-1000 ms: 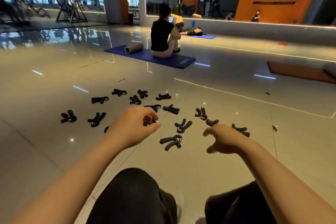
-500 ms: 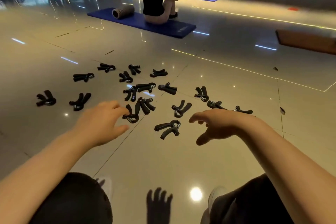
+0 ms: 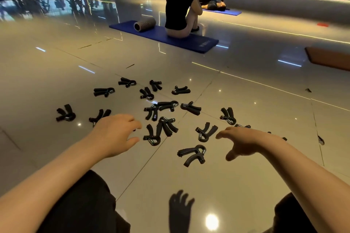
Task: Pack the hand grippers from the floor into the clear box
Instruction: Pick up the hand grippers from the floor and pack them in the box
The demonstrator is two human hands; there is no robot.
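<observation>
Black hand grippers (image 3: 162, 111) lie scattered across the glossy tiled floor (image 3: 246, 185), spread in a loose band ahead of the person's knees. Farthest left, one gripper (image 3: 65, 113) lies alone, and beside it another (image 3: 99, 115) is partly hidden behind the left hand (image 3: 115, 134). That hand hovers over the floor with its fingers (image 3: 132, 121) loosely curved and spread, the thumb apart from them; it holds nothing, and whether the fingertips touch a gripper underneath cannot be told. Just right of the thumb lies a pair of overlapping grippers (image 3: 159, 130), handles pointing away from the person. Farther back, several more lie singly or crossed in the middle of the floor. Nearer the person, between the two hands, one gripper (image 3: 193, 154) lies on its side with its spring end to the right. Another (image 3: 206, 132) lies just left of the right hand (image 3: 244, 142). The right hand is stretched out low, fingers (image 3: 222, 134) relaxed and slightly bent, thumb hanging down, empty and apart from that gripper. Behind it, more grippers are partly covered by the wrist. The clear box is not in view. Toward the floor's far edge, a person (image 3: 180, 9) sits on a blue mat (image 3: 189, 41) next to a foam roller (image 3: 144, 24).
</observation>
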